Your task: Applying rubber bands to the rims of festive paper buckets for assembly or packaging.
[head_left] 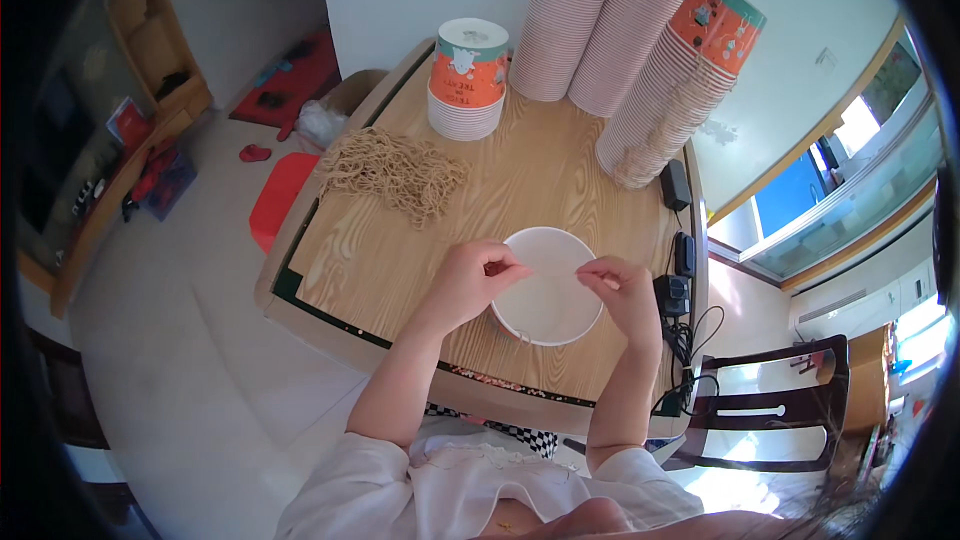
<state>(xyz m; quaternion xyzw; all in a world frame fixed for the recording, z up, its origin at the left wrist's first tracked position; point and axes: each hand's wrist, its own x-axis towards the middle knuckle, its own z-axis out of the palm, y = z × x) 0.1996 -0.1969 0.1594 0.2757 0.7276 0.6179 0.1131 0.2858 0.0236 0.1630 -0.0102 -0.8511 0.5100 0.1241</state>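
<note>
A white paper bucket [548,285] stands mouth up on the wood-patterned table in front of me. Over its left rim my left hand [478,282] is closed, thumb and fingertips pinched together. My right hand [622,295] pinches in the same way above the right rim. Anything thin between the fingertips is too small to make out. A small loop of tan cord [523,338] shows at the bucket's near rim. Beyond my left hand lies a tangled pile of tan cords [395,175].
Upside-down orange and green buckets [467,80] form a short stack at the back left. Tall nested bucket stacks [565,25] lean at the back; cords drape over the right one [665,105]. Black power adapters [672,293] and cables line the right edge, near a dark chair [770,405].
</note>
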